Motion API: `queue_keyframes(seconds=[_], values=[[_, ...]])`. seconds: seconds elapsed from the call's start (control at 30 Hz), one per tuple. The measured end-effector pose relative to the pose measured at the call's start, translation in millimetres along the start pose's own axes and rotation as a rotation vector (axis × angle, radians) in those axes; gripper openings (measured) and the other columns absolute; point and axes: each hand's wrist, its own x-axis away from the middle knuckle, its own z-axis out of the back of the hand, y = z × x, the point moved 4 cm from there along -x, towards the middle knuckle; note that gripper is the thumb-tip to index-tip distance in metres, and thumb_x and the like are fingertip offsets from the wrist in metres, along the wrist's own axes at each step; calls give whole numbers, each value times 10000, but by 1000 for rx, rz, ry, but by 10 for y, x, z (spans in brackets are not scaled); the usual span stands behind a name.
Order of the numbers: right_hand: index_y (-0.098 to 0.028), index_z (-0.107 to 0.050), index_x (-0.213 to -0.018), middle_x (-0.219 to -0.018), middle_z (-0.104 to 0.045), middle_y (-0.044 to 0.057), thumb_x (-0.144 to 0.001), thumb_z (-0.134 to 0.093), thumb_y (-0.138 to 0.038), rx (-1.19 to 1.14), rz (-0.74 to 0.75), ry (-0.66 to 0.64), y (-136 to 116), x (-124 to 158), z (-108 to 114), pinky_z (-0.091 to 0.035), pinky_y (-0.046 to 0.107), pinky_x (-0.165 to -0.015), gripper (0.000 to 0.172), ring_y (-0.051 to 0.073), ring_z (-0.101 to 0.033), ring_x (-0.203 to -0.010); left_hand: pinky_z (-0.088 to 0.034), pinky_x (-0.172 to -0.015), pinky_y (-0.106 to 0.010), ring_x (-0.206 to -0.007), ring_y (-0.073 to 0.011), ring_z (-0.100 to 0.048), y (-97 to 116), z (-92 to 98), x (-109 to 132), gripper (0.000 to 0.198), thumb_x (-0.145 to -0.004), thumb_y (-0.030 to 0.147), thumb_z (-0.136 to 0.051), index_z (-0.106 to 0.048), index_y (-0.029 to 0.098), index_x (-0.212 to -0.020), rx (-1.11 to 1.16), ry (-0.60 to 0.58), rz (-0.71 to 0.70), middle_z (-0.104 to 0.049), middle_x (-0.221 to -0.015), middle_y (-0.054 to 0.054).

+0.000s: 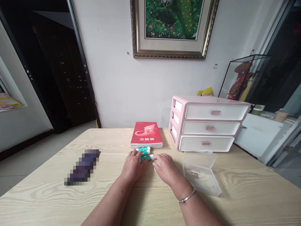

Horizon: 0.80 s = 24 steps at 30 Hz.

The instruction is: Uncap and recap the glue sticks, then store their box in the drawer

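Head view: left fingers (133, 153) curved over smooth green-white cylinders (146, 153); right fingers (158, 157) half-curled alongside; cannot tell either grip.

The left arm (109, 199) and the right arm (197, 208) reach forward and lean in toward each other, with the left hand (133, 164), back side up and fingers (133, 153) bent, near the right hand (166, 168), whose thumb (156, 166) sits apart from its pointer finger (157, 157).
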Motion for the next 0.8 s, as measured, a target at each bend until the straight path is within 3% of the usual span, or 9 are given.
queue_keyframes(seconds=[0.23,0.3,0.4,0.5,0.57,0.67,0.8], values=[[-198,-662,-963,-957,-712,60,-891,-525,-288,-355,-134,204,41,-69,113,-475,322,-843,179,196,-644,-909,-494,-878,-365,-1024,-250,-617,-66,153,22,372,-893,477,-530,-692,201,-1081,442,52,141,-652,-1143,-105],[-184,-650,-944,-883,-699,50,-876,-556,-359,-559,-182,205,49,-77,94,-486,307,-777,210,182,-640,-820,-492,-815,-334,-953,-228,-620,-8,218,43,383,-885,512,-539,-691,196,-1041,602,18,216,-660,-1103,-89],[-164,-623,-882,-740,-629,10,-818,-636,-456,-944,-319,126,45,-84,53,-432,236,-598,300,138,-581,-679,-461,-673,-276,-754,-171,-585,100,275,63,405,-867,558,-564,-664,165,-887,984,-120,305,-652,-856,-49],[-168,-565,-819,-643,-532,-29,-810,-620,-582,-1418,-403,-139,-76,-82,42,-309,196,-476,418,104,-509,-571,-373,-508,-230,-577,-132,-504,240,339,63,534,-887,646,-459,-588,153,-726,1498,-352,321,-520,-618,-5],[-178,-523,-765,-590,-479,-42,-834,-526,-686,-1664,-351,-382,-240,-80,102,-280,194,-451,513,98,-486,-519,-325,-445,-217,-516,-129,-481,342,437,53,632,-903,694,-339,-563,151,-670,1748,-519,274,-454,-555,2],[-187,-477,-671,-504,-419,-49,-862,-322,-783,-1824,-138,-687,-520,-105,270,-317,208,-428,644,106,-467,-440,-289,-373,-209,-414,-110,-429,489,669,5,754,-906,727,-170,-549,150,-601,1936,-668,105,-423,-519,-3],[-196,-448,-628,-417,-372,-54,-855,-87,-815,-1983,248,-973,-863,-192,511,-341,205,-362,752,99,-414,-331,-219,-286,-193,-291,-82,-310,692,1001,-84,864,-838,797,-17,-483,167,-473,2041,-796,-157,-343,-401,7]])
